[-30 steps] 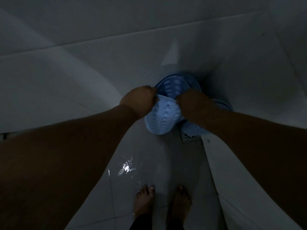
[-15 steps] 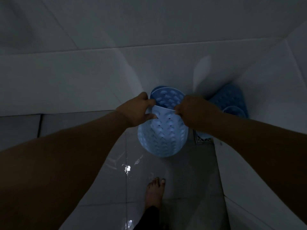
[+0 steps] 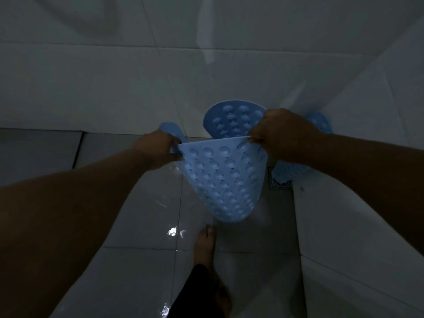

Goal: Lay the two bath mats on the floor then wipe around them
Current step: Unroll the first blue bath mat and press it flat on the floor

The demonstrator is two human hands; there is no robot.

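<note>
A light blue rubber bath mat (image 3: 223, 180) with rows of suction cups hangs folded in the air above the wet tiled floor (image 3: 146, 207). My left hand (image 3: 158, 148) pinches its left top corner and my right hand (image 3: 282, 134) pinches its right top corner. The mat's far half curls up behind my hands. A second blue mat (image 3: 321, 125) leans in the wall corner behind my right arm, mostly hidden.
A floor drain grate (image 3: 278, 182) lies below the right hand. White tiled walls (image 3: 91, 88) close in ahead and a low white ledge (image 3: 344, 237) runs along the right. My bare foot (image 3: 205, 244) stands on the wet tiles below the mat.
Both hands have lifted the mat and drawn apart, spreading its top edge wider. The view has tilted up and back; one foot has stepped back.
</note>
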